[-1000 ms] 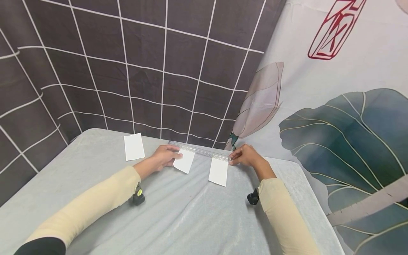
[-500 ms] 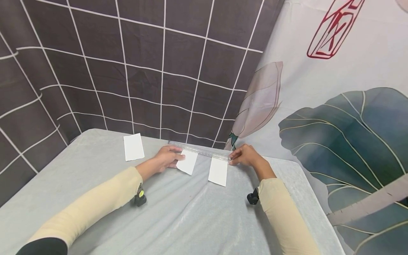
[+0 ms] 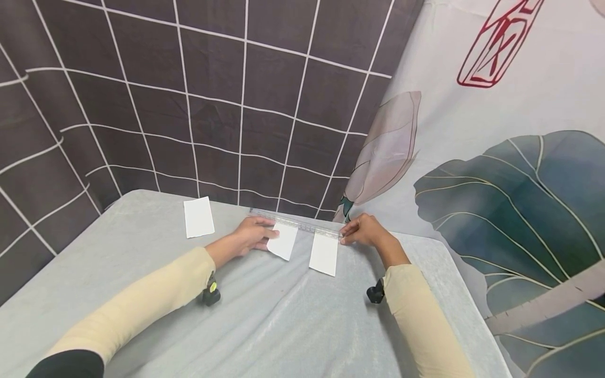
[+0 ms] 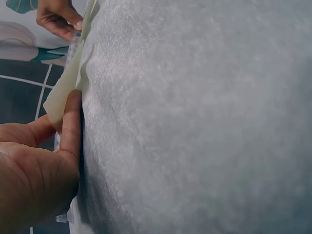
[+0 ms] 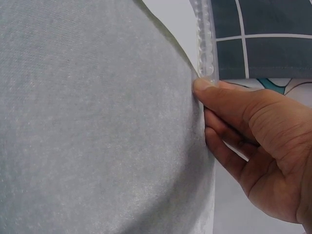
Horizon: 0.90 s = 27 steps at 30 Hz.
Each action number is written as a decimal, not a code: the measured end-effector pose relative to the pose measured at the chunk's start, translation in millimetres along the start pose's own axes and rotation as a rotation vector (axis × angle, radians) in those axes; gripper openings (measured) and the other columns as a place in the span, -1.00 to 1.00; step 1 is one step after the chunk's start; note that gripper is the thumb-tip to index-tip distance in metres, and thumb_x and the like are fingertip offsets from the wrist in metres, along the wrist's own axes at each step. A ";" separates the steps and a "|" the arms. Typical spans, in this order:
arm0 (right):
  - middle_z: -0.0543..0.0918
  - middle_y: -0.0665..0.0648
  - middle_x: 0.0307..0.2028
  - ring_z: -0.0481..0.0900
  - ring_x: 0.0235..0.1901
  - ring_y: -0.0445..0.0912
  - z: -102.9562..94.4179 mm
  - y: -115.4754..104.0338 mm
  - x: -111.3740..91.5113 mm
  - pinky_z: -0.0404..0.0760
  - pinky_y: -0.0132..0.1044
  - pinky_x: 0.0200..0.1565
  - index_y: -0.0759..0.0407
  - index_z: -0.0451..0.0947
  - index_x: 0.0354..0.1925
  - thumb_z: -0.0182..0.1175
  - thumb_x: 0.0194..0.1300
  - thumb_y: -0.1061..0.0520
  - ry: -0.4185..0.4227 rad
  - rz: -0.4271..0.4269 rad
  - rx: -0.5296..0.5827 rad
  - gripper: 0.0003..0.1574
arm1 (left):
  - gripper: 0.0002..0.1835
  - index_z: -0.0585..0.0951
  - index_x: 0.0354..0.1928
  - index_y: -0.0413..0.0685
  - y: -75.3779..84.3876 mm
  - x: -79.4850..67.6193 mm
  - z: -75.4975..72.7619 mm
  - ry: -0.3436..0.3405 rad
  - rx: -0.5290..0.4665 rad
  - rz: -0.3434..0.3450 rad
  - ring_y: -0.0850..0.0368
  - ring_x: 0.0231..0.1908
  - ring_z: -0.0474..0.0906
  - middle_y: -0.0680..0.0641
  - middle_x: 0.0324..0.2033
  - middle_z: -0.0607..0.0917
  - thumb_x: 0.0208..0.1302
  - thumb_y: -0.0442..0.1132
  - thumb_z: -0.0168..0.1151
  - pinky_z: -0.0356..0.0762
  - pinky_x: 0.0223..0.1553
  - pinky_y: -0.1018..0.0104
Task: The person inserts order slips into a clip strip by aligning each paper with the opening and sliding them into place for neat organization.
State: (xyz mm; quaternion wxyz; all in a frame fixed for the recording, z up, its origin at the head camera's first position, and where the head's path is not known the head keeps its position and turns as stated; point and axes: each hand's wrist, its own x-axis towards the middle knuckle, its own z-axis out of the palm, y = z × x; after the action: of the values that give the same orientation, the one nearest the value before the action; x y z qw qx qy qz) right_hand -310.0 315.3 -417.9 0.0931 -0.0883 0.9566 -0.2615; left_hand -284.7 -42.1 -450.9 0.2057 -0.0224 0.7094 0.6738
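Both hands are working at the far side of the cloth-covered table [image 3: 269, 320], and here the left hand [image 3: 251, 232] is pinching the middle paper rectangle [image 3: 283, 242] by its left side, thumb on top, while the right hand [image 3: 364, 231] is gripping the right end of the clear ruler [image 3: 306, 227] between thumb and fingertips. The middle paper rectangle is meeting the ruler at its far edge, yet its pinched side is standing off the table. Just to its right, across a gap, the right paper rectangle [image 3: 323, 256] is lying against that same ruler; the left paper rectangle [image 3: 198, 217] is sitting well apart. So the step in hand is looking like lining up: right hand steadying, left hand placing. The next move is probably calling for settling that lifted side flat, keeping the far edge true, then easing the thumb off without dragging the paper askew.
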 end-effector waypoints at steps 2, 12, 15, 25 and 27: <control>0.96 0.17 -0.13 0.86 -0.18 -0.13 0.1 0.5 0.0 0.72 -0.38 -0.17 0.20 0.93 -0.06 0.74 0.21 0.18 -0.001 0.000 0.000 -0.68 | -0.37 0.48 0.57 -0.35 0.2 -0.3 1.5 -0.005 -0.004 -0.001 0.15 -0.24 0.82 -0.31 0.14 0.81 0.53 -0.42 0.39 0.95 -0.05 0.22; 0.96 0.16 -0.14 0.87 -0.18 -0.13 1.0 2.9 1.2 0.76 -0.33 -0.14 0.19 0.94 -0.07 0.74 0.20 0.18 0.000 -0.004 0.000 -0.68 | -0.36 0.48 0.57 -0.35 1.2 -1.1 10.7 -0.019 -0.003 -0.007 0.11 -0.22 0.83 -0.31 0.10 0.82 0.53 -0.42 0.39 0.95 -0.06 0.20; 0.96 0.16 -0.13 0.87 -0.17 -0.12 1.1 2.6 1.1 0.77 -0.32 -0.12 0.19 0.94 -0.06 0.74 0.20 0.18 -0.002 0.000 0.002 -0.67 | -0.36 0.49 0.57 -0.34 0.8 0.0 13.0 -0.018 -0.005 -0.005 0.10 -0.20 0.84 -0.32 0.11 0.81 0.52 -0.43 0.40 0.95 -0.05 0.19; 0.96 0.18 -0.11 0.87 -0.14 -0.11 0.1 0.1 -0.1 0.81 -0.23 -0.03 0.19 0.93 -0.03 0.74 0.21 0.19 -0.009 0.007 0.013 -0.65 | -0.36 0.52 0.56 -0.31 1.4 3.6 21.9 -0.019 -0.025 -0.010 0.14 -0.26 0.84 -0.38 0.14 0.82 0.48 -0.47 0.41 0.96 -0.09 0.21; 0.96 0.18 -0.11 0.87 -0.13 -0.11 -0.1 -0.2 -0.6 0.81 -0.23 -0.03 0.19 0.93 -0.03 0.73 0.21 0.19 -0.010 0.008 0.014 -0.65 | -0.36 0.52 0.55 -0.32 1.8 3.6 23.5 -0.021 -0.031 -0.009 0.14 -0.28 0.84 -0.36 0.11 0.83 0.48 -0.48 0.41 0.96 -0.10 0.20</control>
State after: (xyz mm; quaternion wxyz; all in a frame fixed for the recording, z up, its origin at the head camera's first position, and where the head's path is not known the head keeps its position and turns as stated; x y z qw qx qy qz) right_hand -309.4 315.3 -417.7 0.0998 -0.0850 0.9546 -0.2673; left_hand -282.4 -18.3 -450.6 0.2159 -0.0219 0.6964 0.6840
